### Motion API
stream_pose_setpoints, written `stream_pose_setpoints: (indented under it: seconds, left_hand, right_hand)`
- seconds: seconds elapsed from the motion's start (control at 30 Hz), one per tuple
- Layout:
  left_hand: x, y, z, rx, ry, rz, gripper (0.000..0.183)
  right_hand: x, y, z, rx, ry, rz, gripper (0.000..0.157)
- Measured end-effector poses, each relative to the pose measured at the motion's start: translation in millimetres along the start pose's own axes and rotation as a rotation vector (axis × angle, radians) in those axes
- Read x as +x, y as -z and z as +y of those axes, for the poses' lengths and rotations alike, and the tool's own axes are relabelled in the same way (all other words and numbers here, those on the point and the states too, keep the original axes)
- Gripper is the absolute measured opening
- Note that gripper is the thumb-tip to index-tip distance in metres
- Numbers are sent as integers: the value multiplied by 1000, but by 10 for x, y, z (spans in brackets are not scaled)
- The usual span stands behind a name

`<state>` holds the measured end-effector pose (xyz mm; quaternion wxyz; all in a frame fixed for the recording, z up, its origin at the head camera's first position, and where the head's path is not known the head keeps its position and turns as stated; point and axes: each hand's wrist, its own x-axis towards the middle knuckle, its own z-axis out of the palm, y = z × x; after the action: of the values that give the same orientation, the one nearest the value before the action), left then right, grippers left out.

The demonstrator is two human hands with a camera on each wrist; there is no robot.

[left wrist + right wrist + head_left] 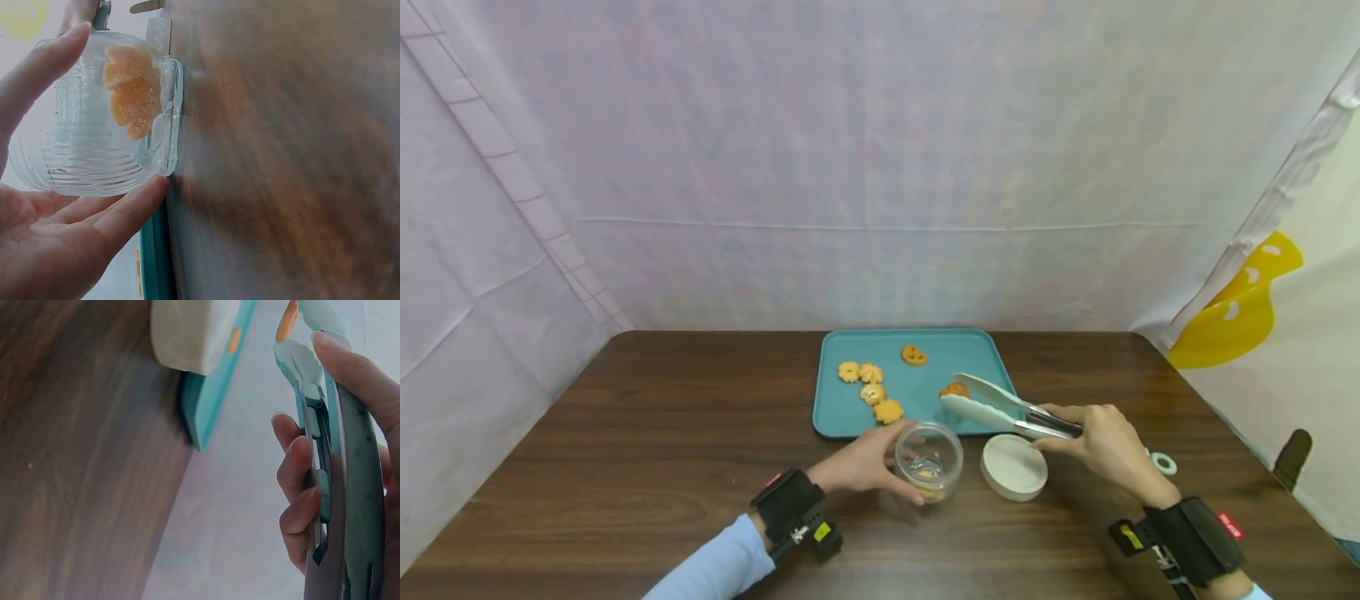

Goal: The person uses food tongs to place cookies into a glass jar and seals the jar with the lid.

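My left hand [872,460] holds a clear glass jar [929,450] on the table, thumb on one side and fingers on the other. Through its ribbed wall a golden cookie [132,87] shows near the bottom. With my right hand [1112,442] I grip metal tongs [1045,421] with pale green tips. Between those tips is an orange-brown snack [287,322], partly hidden, over the right part of the blue-green tray [917,335]. Several cookies [872,394] lie at the tray's left, and a pretzel [913,356] near its back.
A round whitish lid [1014,467] lies right of the jar, below the tongs. Beyond my right hand's near side shows a small pale green ring [1163,463]. Pale cloth [865,167] hangs behind the wooden table [647,467], and a yellow shape [1232,317] is at the right.
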<state>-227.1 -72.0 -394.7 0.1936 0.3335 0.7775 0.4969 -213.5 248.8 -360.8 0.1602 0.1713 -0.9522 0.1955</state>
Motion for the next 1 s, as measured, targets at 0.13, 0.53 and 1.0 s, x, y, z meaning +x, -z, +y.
stream_pose_setpoints:
  seconds: [0.13, 0.53, 1.0]
  left_hand:
    - [1, 2, 0, 11, -8, 4, 76]
    - [-5, 1, 21, 25, -10, 13, 78]
    - [-7, -4, 28, 45, 19, 27, 82]
  right_hand:
    - [-37, 63, -28, 32, 24, 11, 55]
    - [-149, 177, -133, 156, 207, 78, 47]
    - [-193, 169, -154, 215, 371, 99, 51]
